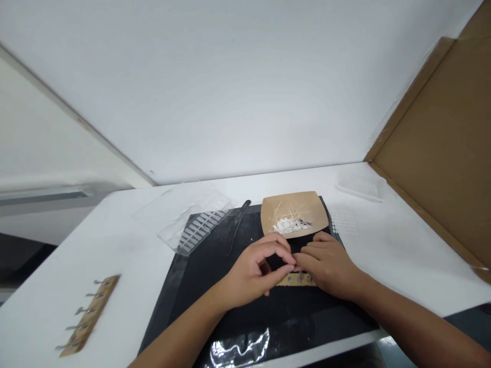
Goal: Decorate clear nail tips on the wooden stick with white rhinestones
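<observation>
My left hand (258, 271) and my right hand (329, 265) meet above a black mat (215, 286). The thumb and index finger of my left hand close in a pinch against the fingertips of my right hand, whose fingers are curled. Whatever lies between the fingertips is too small or hidden to name. Just below them, a tan strip (283, 281) with small clip-like pegs lies on the mat, partly covered by my right hand. Behind my hands stands a brown paper tray (270, 208) holding a heap of small white pieces and thin sticks.
Left on the white table (126, 235) lies another tan strip (87, 322) with several metal clips. A clear plastic tray (201, 230) of nail-shaped pieces and a thin black tool (238, 225) rest behind. Rightward are a dotted sheet (344, 222), a clear container (360, 187) and a cardboard wall (441, 138).
</observation>
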`<state>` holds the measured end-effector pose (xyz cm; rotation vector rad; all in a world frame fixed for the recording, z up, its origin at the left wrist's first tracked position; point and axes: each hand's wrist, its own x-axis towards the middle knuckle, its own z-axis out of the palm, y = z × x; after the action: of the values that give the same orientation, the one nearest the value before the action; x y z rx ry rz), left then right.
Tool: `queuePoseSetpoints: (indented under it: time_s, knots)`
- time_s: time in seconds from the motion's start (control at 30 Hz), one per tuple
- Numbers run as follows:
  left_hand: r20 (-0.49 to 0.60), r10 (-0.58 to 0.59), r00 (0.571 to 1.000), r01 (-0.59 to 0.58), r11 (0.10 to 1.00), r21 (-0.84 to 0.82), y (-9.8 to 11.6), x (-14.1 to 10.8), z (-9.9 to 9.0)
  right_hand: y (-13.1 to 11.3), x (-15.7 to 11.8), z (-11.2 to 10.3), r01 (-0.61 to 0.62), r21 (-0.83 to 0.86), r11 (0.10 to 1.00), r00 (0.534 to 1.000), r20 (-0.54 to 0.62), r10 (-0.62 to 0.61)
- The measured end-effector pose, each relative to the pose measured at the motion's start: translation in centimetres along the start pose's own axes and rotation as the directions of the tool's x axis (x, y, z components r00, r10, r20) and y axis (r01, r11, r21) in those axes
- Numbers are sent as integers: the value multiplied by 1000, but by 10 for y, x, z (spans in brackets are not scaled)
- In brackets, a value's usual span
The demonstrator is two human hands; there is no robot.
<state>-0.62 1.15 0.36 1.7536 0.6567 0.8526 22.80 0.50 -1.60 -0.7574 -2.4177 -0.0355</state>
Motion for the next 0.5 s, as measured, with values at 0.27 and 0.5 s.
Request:
queuePoseSetpoints:
  time_s: [0.27,0.5]
  knots:
    - [-39,301,953,-268,894,359,5,0,2,0,2,-5,-34,19,999,999,9,33]
    - [5,458,889,-396,764,509,4,4,4,4,-2,-4,-104,183,978,994,46,97]
